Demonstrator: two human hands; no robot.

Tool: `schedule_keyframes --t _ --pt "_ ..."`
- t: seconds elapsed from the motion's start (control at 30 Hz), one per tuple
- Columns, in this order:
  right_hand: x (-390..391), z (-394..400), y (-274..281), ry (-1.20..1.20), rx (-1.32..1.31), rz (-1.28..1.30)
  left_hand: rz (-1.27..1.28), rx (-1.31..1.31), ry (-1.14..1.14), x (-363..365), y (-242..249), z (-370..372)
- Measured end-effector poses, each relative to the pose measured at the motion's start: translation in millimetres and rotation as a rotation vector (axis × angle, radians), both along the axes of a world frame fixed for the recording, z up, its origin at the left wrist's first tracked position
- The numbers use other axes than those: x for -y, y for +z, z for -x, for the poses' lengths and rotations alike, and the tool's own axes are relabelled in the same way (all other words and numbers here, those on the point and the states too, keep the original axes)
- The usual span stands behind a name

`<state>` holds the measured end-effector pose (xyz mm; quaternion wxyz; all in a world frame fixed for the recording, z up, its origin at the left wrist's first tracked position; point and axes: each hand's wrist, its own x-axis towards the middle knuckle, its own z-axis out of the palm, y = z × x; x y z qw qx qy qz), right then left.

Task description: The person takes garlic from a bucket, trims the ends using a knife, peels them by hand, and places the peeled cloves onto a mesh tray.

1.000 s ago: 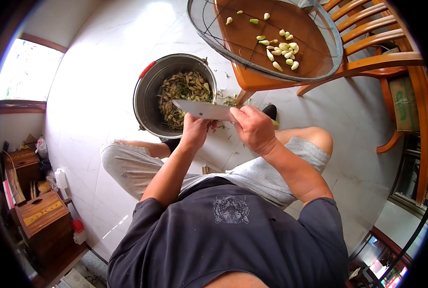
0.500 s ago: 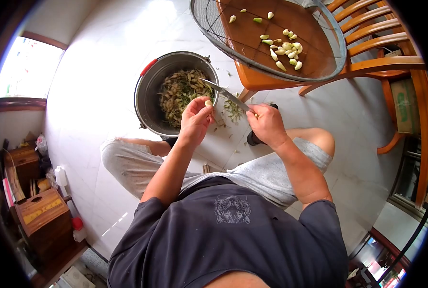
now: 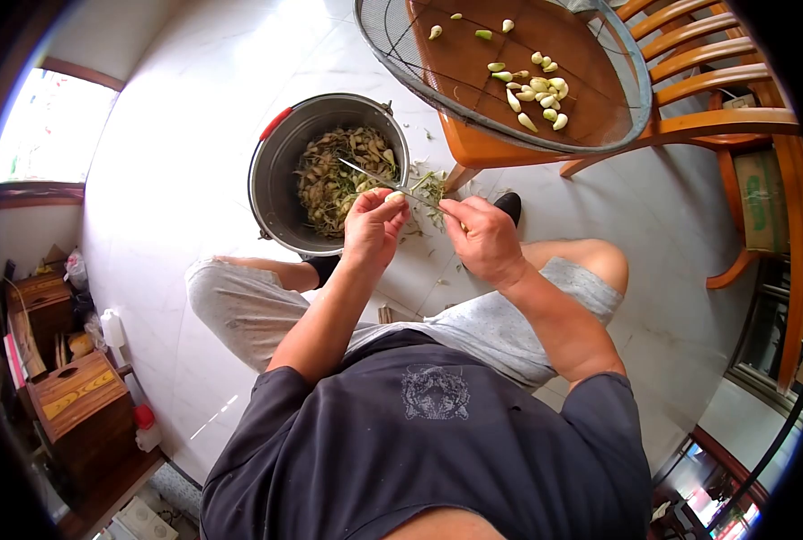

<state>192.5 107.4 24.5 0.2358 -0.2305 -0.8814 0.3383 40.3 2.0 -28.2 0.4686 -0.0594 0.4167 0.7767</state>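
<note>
At the near rim of the bucket [image 3: 271, 175], 1 clove [image 3: 394, 196] is pinched by the left hand [image 3: 374, 229]; the knife [image 3: 365, 172], gripped in the closed right hand [image 3: 487, 243], is now brought closer.

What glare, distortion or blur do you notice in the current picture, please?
Head view: window washed nearly white, floor glaring toward the top; head view: chair bowed by the wide lens, corners black; head view: knife too thin to judge for blur.
</note>
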Motion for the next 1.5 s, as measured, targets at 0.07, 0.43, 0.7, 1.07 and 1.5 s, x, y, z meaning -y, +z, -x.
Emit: schedule_keyframes --t 0.07,0.43,0.7,1.07,1.5 --pt "0.1 0.7 -1.0 0.007 0.009 -0.034 0.001 0.025 0.003 -1.2 -1.8 -2.9" --pt "-0.1 -2.0 -3.6 -0.018 0.072 -0.028 -0.027 -0.051 -0.003 -3.4 8.0 -6.4" --pt "-24.9 -19.7 -3.2 -0.148 0.588 0.19 0.006 -0.254 -0.076 -6.1 50.6 12.1" --pt "-25.4 -12.8 -9.4 -0.038 0.452 0.209 0.006 -0.855 -0.277 -100.8 134.8 43.1" --pt "-24.9 2.5 -1.4 -0.023 0.335 0.277 1.182 -0.506 -0.193 13.4 -135.1 221.7"
